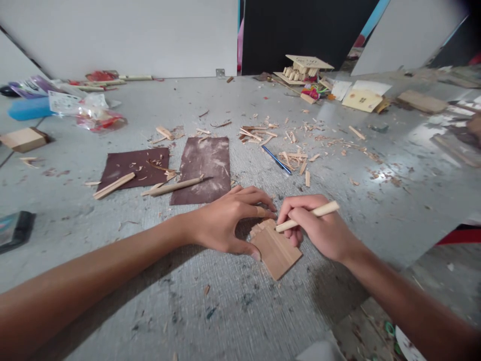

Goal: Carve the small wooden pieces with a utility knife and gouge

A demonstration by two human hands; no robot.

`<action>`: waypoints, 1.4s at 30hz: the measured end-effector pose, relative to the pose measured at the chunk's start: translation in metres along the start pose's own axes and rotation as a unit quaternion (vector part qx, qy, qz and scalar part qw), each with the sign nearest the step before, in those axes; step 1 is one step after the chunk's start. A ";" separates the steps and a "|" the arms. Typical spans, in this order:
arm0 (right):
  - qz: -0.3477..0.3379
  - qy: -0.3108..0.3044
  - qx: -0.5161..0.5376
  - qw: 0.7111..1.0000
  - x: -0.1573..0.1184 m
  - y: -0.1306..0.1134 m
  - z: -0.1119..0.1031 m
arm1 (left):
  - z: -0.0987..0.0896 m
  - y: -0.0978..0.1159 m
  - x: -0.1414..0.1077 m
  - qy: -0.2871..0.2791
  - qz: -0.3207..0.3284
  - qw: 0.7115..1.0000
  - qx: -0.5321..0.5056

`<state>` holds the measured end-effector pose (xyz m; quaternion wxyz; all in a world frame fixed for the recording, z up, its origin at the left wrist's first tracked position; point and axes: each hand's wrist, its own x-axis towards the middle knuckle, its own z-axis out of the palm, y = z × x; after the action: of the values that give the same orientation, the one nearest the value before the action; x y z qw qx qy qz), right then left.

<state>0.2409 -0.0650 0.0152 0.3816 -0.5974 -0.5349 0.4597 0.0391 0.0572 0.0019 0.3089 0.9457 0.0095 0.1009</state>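
Note:
A small flat piece of wood [277,253] lies on the grey table, with a groove across it and a rough, chipped far-left edge. My left hand [235,220] grips it, thumb on the near-left side and fingers curled around the far edge. In my right hand [319,228] is a carving tool with a pale round wooden handle [326,208], held like a pen. Its lower end meets the wood near the chipped edge; the blade itself is too small to make out. My right fingertips rest against the wood's right side.
Two brown sandpaper sheets [205,170] lie beyond my left hand, with another wooden-handled tool [173,186] across them. A blue pen [276,160] lies among wood shavings [295,159]. A wooden model house [306,67] stands at the back. Plastic packets [95,113] are at the left.

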 end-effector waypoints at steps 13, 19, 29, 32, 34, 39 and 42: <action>-0.010 -0.026 -0.044 0.999 0.007 -0.001 -0.003 | 0.000 0.001 0.000 0.003 -0.002 1.000 -0.005; -0.027 -0.042 -0.074 0.996 0.011 -0.002 -0.005 | 0.001 -0.001 -0.001 0.005 0.006 1.000 -0.010; -0.117 -0.093 -0.142 0.979 0.017 0.000 -0.016 | -0.001 -0.001 0.001 -0.004 0.012 1.000 -0.024; -0.139 -0.095 -0.168 0.971 0.018 0.001 -0.018 | -0.001 -0.002 0.001 -0.002 0.016 1.000 -0.021; -0.146 -0.094 -0.169 0.970 0.018 0.001 -0.018 | -0.001 -0.002 0.001 -0.002 0.015 1.000 -0.021; -0.142 -0.074 -0.145 0.976 0.015 0.003 -0.015 | -0.001 -0.002 0.001 -0.001 0.005 1.000 -0.023; -0.139 -0.071 -0.134 0.979 0.014 0.004 -0.014 | -0.001 -0.002 0.001 -0.002 0.000 1.000 -0.024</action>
<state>0.2560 -0.0507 0.0138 0.3190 -0.5290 -0.6953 0.3674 0.0403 0.0595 0.0012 0.3316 0.9382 0.0060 0.0992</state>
